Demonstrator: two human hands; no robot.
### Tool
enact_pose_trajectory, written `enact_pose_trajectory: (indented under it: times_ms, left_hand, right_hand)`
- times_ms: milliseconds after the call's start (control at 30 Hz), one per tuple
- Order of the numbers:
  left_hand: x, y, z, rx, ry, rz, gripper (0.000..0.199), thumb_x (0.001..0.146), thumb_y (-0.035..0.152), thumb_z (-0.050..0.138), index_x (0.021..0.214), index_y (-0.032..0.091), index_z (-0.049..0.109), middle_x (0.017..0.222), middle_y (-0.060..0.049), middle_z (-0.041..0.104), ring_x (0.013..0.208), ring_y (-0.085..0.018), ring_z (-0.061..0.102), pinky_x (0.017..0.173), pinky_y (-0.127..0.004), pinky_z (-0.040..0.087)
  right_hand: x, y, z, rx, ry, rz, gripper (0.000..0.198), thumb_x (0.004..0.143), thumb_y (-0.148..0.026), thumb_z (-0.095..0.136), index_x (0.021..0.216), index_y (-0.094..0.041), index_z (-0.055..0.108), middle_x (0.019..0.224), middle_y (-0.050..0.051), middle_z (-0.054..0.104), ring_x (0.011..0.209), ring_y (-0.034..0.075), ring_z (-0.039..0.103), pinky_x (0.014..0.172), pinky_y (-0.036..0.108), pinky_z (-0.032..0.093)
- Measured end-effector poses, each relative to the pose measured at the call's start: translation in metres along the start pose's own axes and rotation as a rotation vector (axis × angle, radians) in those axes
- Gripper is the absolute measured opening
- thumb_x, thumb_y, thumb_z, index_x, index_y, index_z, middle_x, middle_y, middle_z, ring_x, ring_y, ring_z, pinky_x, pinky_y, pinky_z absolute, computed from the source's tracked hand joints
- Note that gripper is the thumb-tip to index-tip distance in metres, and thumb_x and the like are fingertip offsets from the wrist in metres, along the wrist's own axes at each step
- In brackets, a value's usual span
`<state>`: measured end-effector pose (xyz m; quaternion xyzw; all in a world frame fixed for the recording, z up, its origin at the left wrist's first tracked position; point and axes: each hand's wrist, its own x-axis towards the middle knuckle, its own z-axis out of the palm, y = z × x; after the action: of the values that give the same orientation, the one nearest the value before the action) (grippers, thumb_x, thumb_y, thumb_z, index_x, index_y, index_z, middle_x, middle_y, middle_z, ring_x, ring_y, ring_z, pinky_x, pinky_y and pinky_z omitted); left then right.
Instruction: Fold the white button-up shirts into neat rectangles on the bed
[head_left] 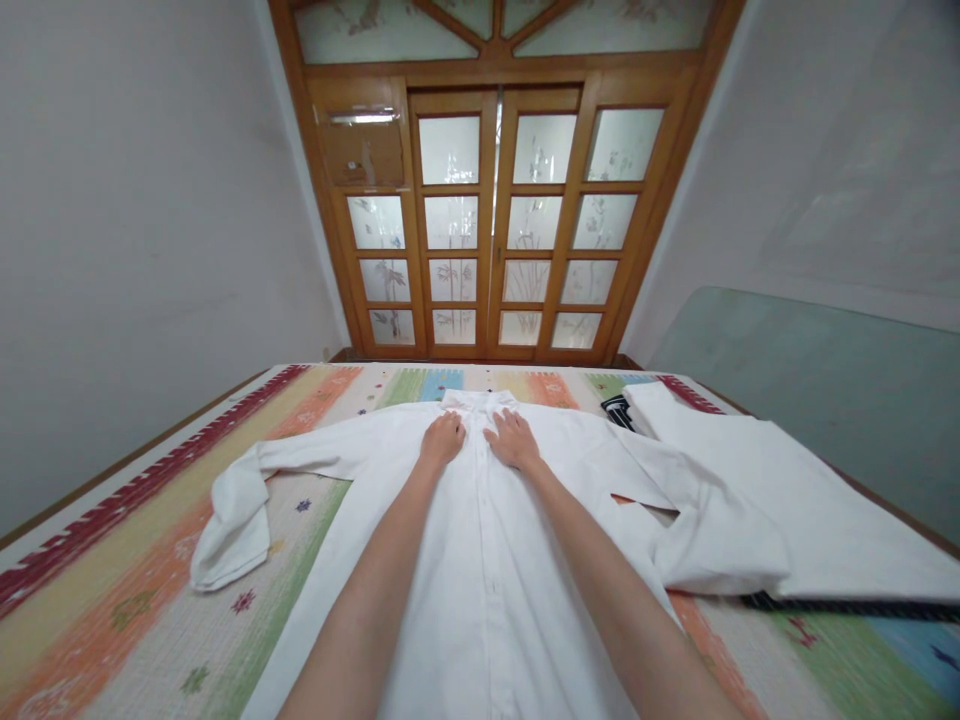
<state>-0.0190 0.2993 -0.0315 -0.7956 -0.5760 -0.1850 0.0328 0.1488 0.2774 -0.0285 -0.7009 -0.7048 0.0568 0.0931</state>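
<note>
A white long-sleeved button-up shirt lies spread front side up, its collar at the far end. My left hand rests on the shirt just below the collar, left of the button line, its fingers close together and slightly bent. On the other side of the buttons, my right hand presses on the cloth with its fingers apart. Neither hand visibly grips anything. The left-side sleeve reaches outward and bends toward me. The right-side sleeve is bunched, partly over another white cloth.
Beneath the shirt is a striped, multicoloured cover on a wide flat surface. A white folded cloth with black edging lies at right. A pale green panel leans by the right wall. Wooden glass-paned doors stand beyond.
</note>
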Motion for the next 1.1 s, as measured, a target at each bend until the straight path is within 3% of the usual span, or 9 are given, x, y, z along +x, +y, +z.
enact_pose_trajectory:
  times_ms: [167, 233, 367, 567, 700, 800, 967, 1100]
  left_hand:
    - [-0.003, 0.002, -0.002, 0.05, 0.065, -0.172, 0.033, 0.091, 0.025, 0.044, 0.111, 0.008, 0.064, 0.119, -0.018, 0.064, 0.118, -0.025, 0.056, 0.101, -0.035, 0.042]
    - [-0.004, 0.002, -0.002, 0.073, 0.071, -0.188, 0.035, 0.091, 0.027, 0.044, 0.112, 0.008, 0.064, 0.119, -0.018, 0.064, 0.117, -0.025, 0.056, 0.101, -0.034, 0.041]
    - [-0.003, 0.001, -0.003, 0.065, 0.045, -0.195, 0.034, 0.092, 0.029, 0.042, 0.107, 0.011, 0.066, 0.114, -0.015, 0.066, 0.109, -0.024, 0.059, 0.096, -0.033, 0.044]
    - [0.0, -0.002, -0.001, 0.037, 0.006, -0.088, 0.031, 0.092, 0.022, 0.039, 0.104, 0.01, 0.066, 0.113, -0.016, 0.067, 0.11, -0.025, 0.059, 0.098, -0.032, 0.043]
    - [-0.002, -0.001, -0.003, -0.027, 0.033, -0.123, 0.035, 0.091, 0.024, 0.044, 0.12, 0.009, 0.058, 0.115, -0.016, 0.066, 0.112, -0.024, 0.06, 0.099, -0.031, 0.042]
    - [-0.004, 0.0, -0.005, -0.073, 0.055, -0.16, 0.047, 0.09, 0.025, 0.046, 0.134, 0.008, 0.047, 0.119, -0.017, 0.065, 0.112, -0.023, 0.061, 0.098, -0.031, 0.043]
    - [-0.004, -0.001, -0.006, -0.076, 0.045, -0.161, 0.047, 0.091, 0.023, 0.044, 0.135, 0.01, 0.05, 0.12, -0.016, 0.066, 0.111, -0.022, 0.062, 0.098, -0.031, 0.043]
    - [-0.003, -0.002, -0.004, -0.067, 0.051, -0.156, 0.045, 0.09, 0.022, 0.046, 0.133, 0.012, 0.053, 0.122, -0.015, 0.066, 0.112, -0.021, 0.062, 0.099, -0.03, 0.043]
  right_hand:
    - [0.005, -0.002, -0.003, 0.017, 0.027, 0.2, 0.073, 0.097, -0.047, 0.026, 0.151, 0.002, 0.024, 0.159, 0.021, 0.019, 0.147, 0.03, 0.013, 0.117, 0.04, 0.008]
    - [0.006, -0.003, -0.002, 0.013, 0.022, 0.17, 0.072, 0.096, -0.046, 0.028, 0.151, 0.002, 0.025, 0.159, 0.02, 0.021, 0.147, 0.03, 0.013, 0.117, 0.041, 0.008]
    - [0.007, 0.003, -0.001, 0.063, 0.08, 0.162, 0.061, 0.095, -0.036, 0.03, 0.144, 0.0, 0.042, 0.152, 0.021, 0.037, 0.143, 0.028, 0.027, 0.115, 0.037, 0.018]
    - [0.008, 0.011, 0.002, 0.095, 0.139, 0.012, 0.044, 0.09, -0.02, 0.037, 0.125, -0.013, 0.063, 0.143, 0.013, 0.052, 0.137, 0.027, 0.038, 0.112, 0.04, 0.023]
    - [0.01, 0.015, -0.001, 0.211, 0.148, 0.089, 0.05, 0.093, -0.022, 0.032, 0.139, -0.02, 0.049, 0.134, 0.006, 0.06, 0.123, 0.022, 0.052, 0.103, 0.033, 0.037]
    - [0.012, 0.015, -0.004, 0.242, 0.142, 0.126, 0.053, 0.097, -0.029, 0.028, 0.149, -0.025, 0.035, 0.136, 0.005, 0.059, 0.121, 0.023, 0.055, 0.098, 0.033, 0.041]
    - [0.015, 0.013, -0.006, 0.141, 0.117, 0.037, 0.061, 0.099, -0.039, 0.028, 0.155, -0.016, 0.019, 0.148, 0.014, 0.045, 0.139, 0.025, 0.037, 0.112, 0.04, 0.025]
    - [0.02, 0.019, -0.006, 0.032, 0.06, -0.082, 0.068, 0.096, -0.037, 0.037, 0.156, -0.018, 0.013, 0.152, 0.015, 0.038, 0.145, 0.027, 0.022, 0.112, 0.044, 0.021]
